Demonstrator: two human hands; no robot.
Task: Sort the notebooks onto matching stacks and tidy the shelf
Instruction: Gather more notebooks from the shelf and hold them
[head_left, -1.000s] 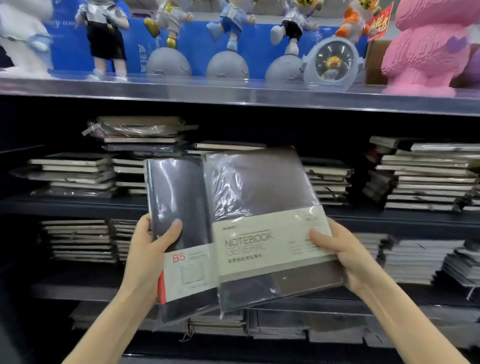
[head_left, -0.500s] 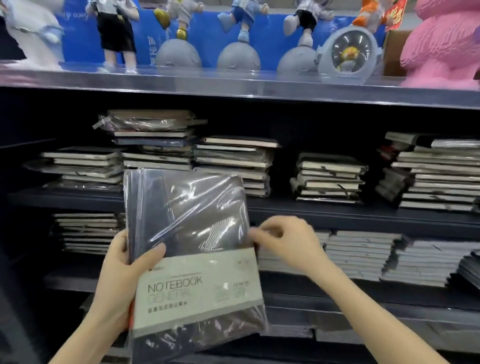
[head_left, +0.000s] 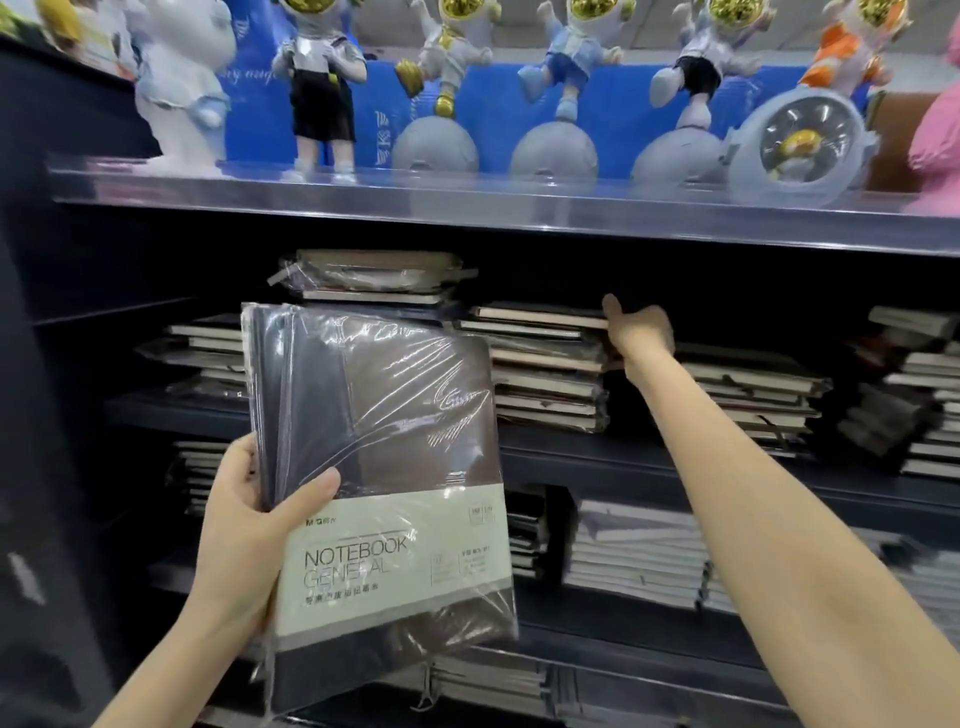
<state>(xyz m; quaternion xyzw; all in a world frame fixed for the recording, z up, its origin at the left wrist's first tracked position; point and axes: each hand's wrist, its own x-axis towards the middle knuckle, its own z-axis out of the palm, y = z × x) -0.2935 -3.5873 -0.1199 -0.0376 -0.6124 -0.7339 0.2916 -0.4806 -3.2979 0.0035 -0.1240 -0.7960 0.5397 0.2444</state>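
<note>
My left hand (head_left: 249, 525) grips two plastic-wrapped notebooks (head_left: 384, 457) stacked together, the front one brown with a cream "NOTEBOOK GENERAL" band, held upright before the shelf. My right hand (head_left: 636, 330) reaches up to the middle stack of notebooks (head_left: 545, 364) on the upper notebook shelf. Its thumb points up at the stack's right edge, and its fingers are hidden behind the stack. A taller stack (head_left: 374, 275) with a wrapped notebook on top stands just left of it.
More notebook stacks lie at the left (head_left: 202, 353), centre right (head_left: 748, 395) and far right (head_left: 914, 395) of the same shelf, with others on the shelves below (head_left: 634, 556). Astronaut figurines (head_left: 566, 78) stand on the top shelf (head_left: 467, 202).
My right hand let go of the held notebooks and rose to the middle stack. The two notebooks came together into my left hand alone. The view moved closer to the shelf.
</note>
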